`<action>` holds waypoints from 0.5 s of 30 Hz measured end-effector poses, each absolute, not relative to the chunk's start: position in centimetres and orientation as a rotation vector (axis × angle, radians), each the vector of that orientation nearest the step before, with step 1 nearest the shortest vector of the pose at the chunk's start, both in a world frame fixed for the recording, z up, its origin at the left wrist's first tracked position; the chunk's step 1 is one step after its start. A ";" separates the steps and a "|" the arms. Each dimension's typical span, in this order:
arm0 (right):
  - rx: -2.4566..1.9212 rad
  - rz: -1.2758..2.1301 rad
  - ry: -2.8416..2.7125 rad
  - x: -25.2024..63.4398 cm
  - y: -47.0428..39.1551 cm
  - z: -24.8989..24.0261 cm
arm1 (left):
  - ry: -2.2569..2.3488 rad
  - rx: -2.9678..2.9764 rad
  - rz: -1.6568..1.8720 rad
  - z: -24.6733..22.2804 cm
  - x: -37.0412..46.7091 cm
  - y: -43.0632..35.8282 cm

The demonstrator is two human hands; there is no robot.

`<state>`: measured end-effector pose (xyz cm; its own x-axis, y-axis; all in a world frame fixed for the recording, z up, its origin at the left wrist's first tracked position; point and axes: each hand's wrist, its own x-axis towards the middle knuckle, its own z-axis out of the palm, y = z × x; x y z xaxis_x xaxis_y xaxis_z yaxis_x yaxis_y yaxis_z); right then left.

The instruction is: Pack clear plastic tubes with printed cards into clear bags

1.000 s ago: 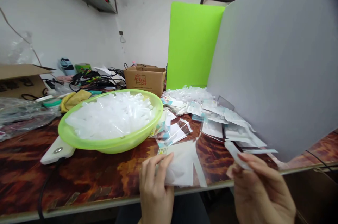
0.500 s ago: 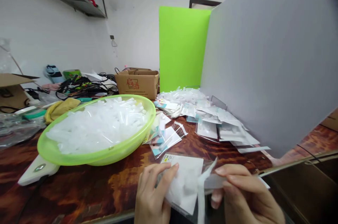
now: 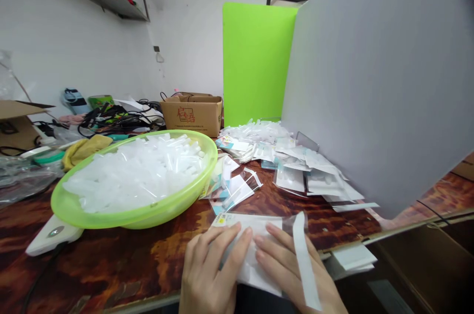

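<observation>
A clear plastic bag (image 3: 261,278) with a white card and a pale item inside lies at the table's front edge. A yellow-marked label shows at its upper left corner. My left hand (image 3: 213,267) grips the bag's left side, thumb and fingers on top. Over its right half, my right hand (image 3: 285,264) lies with fingers stretched out, pressing on the bag; its thumb is hidden. The bag's flap with a white strip (image 3: 305,264) lies across the back of my right fingers. The item inside is mostly covered by my hands.
A green basin (image 3: 133,220) full of translucent white tubes stands left. Filled bags (image 3: 237,190) lie behind my hands, with a larger pile (image 3: 296,161) by the grey panel (image 3: 370,82). A white device (image 3: 55,235) sits beside the basin. White cards (image 3: 351,257) are below the table edge at right.
My right hand has let go of the flap strip end and moved left, flattening onto the bag. The strip now lies over that hand. My left hand stays on the bag.
</observation>
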<state>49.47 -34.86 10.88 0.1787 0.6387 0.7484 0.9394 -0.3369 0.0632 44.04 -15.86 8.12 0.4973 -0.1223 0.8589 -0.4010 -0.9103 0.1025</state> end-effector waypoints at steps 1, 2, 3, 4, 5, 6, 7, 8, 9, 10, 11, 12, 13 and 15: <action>-2.096 -0.905 -1.528 49.5 -34.9 11.2 | -0.442 2.459 1.421 8.3 44.0 -16.1; -2.138 -0.819 -1.547 49.7 -34.9 11.5 | -0.451 2.473 1.459 8.4 44.0 -16.3; -2.159 -0.728 -1.560 49.8 -35.0 11.7 | -0.460 2.487 1.489 8.5 44.0 -16.5; -2.141 -0.652 -1.577 50.0 -35.1 11.9 | -0.482 2.508 1.504 8.7 44.0 -16.5; -2.103 -0.593 -1.575 50.1 -35.3 11.9 | -0.518 2.533 1.516 8.8 43.9 -16.6; -2.055 -0.557 -1.545 50.2 -35.5 11.8 | -0.547 2.554 1.545 9.0 43.9 -16.6; -2.001 -0.551 -1.492 50.3 -35.7 11.6 | -0.567 2.573 1.587 9.2 43.9 -16.6; -1.930 -0.580 -1.432 50.4 -35.9 11.3 | -0.586 2.585 1.633 9.4 43.9 -16.7; -1.863 -0.619 -1.373 50.4 -36.1 10.9 | -0.601 2.593 1.668 9.7 43.9 -16.9; -1.805 -0.657 -1.328 50.5 -36.2 10.6 | -0.617 2.593 1.700 10.0 44.0 -17.2; -1.753 -0.682 -1.307 50.6 -36.4 10.3 | -0.626 2.585 1.735 10.2 44.2 -17.6; -1.709 -0.691 -1.296 50.8 -36.6 10.1 | -0.628 2.557 1.787 10.5 44.4 -18.0; -1.685 -0.679 -1.273 51.0 -36.9 10.0 | -0.601 2.491 1.870 10.7 44.6 -18.4; -1.648 -0.649 -1.156 51.7 -38.0 10.2 | -0.484 2.287 2.054 10.9 45.2 -18.7</action>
